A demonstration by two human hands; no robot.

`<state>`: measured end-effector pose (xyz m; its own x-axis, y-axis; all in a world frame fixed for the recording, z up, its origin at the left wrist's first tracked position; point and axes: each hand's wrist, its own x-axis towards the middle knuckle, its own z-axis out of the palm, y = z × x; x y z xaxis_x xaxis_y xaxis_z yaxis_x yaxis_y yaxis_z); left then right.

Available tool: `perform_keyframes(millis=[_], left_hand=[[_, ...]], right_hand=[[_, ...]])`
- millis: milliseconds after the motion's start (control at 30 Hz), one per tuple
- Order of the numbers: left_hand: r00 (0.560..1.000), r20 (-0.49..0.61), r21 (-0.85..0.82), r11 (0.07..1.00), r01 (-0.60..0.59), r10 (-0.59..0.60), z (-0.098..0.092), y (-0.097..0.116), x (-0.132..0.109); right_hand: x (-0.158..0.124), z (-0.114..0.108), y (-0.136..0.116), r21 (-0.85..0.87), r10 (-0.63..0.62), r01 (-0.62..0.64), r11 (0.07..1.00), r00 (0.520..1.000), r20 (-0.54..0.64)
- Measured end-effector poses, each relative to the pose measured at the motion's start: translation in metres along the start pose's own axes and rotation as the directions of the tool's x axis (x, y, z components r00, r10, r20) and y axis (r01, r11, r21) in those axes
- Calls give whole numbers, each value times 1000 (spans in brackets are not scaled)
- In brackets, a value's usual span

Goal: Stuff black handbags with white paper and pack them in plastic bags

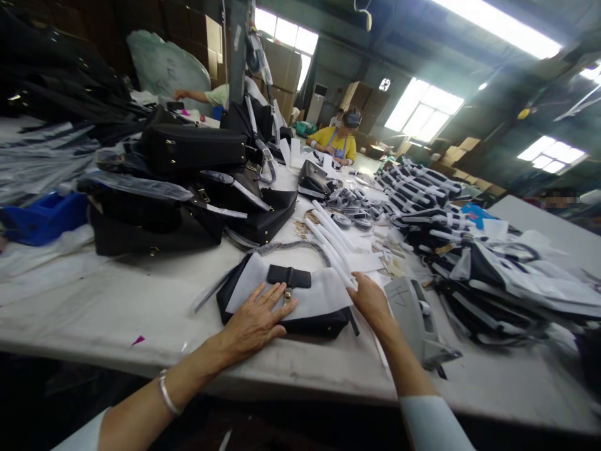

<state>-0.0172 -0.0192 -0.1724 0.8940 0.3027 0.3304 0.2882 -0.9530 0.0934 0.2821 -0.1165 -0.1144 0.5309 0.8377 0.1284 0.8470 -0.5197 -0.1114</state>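
Note:
A black handbag [305,326] lies on the table in front of me, with a white protective sheet [323,291] spread over its front. A black strap tab [277,274] with a gold clasp [288,296] rests on top of that sheet. My left hand [256,319] is flat on the sheet and clasp, fingers spread. At the bag's right side, my right hand [370,300] has its fingers bent and closed on the sheet's right corner; the fingertips are partly hidden. The wrapped handle [295,244] arches behind the bag.
More black handbags [188,150] are piled at the back left, near a blue tape dispenser [44,216]. White tubes [328,238] lie behind my right hand, with a grey dispenser [413,319] beside it. Stacked black pieces [498,294] fill the right. A co-worker [335,141] sits across.

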Motion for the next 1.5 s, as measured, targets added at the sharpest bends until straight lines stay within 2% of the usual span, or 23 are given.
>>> perform_keyframes(millis=[100, 200, 300, 367, 400, 433, 500, 533, 600, 633, 700, 733, 833, 900, 1033, 1167, 1267, 1367, 1433, 1500], left_hand=[[1000, -22, -19, 1000, 3, -3, 0, 0, -1], [998, -64, -36, 999, -16, 14, 1, -2, -3], [995, -95, -54, 998, -33, 28, -1, -4, -3], [996, -79, -66, 997, -47, 41, -6, -4, -1], [997, -62, -69, 996, -56, 52, -10, -5, 1], [997, -39, -72, 995, -68, 66, -16, -5, 3], [995, 28, -90, 992, -93, 96, -29, -7, 10], [991, 75, -110, 989, -103, 111, -36, -9, 14], [971, 187, -178, 977, -113, 146, -50, -15, 25], [957, 238, -219, 969, -115, 167, -56, -19, 31], [923, 309, -299, 945, -132, 227, -67, -27, 43], [907, 331, -331, 932, -145, 259, -71, -31, 49], [864, 391, -354, 918, -178, 318, -80, -36, 62], [862, 410, -301, 936, -179, 297, -85, -32, 62], [919, 347, -97, 982, -161, 186, -82, -10, 45], [982, 178, 106, 990, -89, 69, -55, 10, 19], [995, 62, 153, 985, -82, 73, -32, 15, 5], [997, -19, 148, 986, -77, 81, -19, 14, -2], [994, -64, 130, 989, -77, 86, -17, 14, -4], [987, -117, 124, 988, -92, 107, -16, 15, -7]], right_hand=[[-1, 15, 14, -30, 28, -26, 999, 998, 55], [-6, 11, 26, -20, 74, -74, 997, 997, 14], [-20, -14, 40, 127, 181, -160, 979, 967, -181], [-41, -35, 44, 302, 252, -140, 943, 892, -375], [-55, -44, 43, 354, 248, -78, 932, 848, -468], [-71, -51, 40, 359, 194, 17, 933, 816, -544], [-105, -57, 27, 279, -56, 286, 917, 784, -618], [-122, -54, 18, 234, -220, 432, 871, 769, -600], [-149, -41, -3, 198, -520, 664, 721, 708, -478], [-159, -32, -13, 197, -624, 730, 654, 669, -404], [-166, -11, -31, 182, -724, 785, 592, 617, -309], [-165, -1, -38, 163, -728, 784, 599, 618, -298], [-148, 21, -53, 83, -650, 712, 697, 676, -346], [-133, 30, -61, 30, -606, 663, 748, 701, -376], [-117, 45, -73, -24, -537, 584, 811, 728, -427], [-125, 52, -73, -28, -523, 565, 824, 743, -418], [-133, 38, -76, -36, -551, 600, 799, 707, -444], [-129, 6, -89, -93, -606, 634, 768, 671, -427], [-119, -15, -101, -168, -659, 643, 747, 683, -316], [-106, -28, -108, -245, -671, 629, 738, 720, -175]])
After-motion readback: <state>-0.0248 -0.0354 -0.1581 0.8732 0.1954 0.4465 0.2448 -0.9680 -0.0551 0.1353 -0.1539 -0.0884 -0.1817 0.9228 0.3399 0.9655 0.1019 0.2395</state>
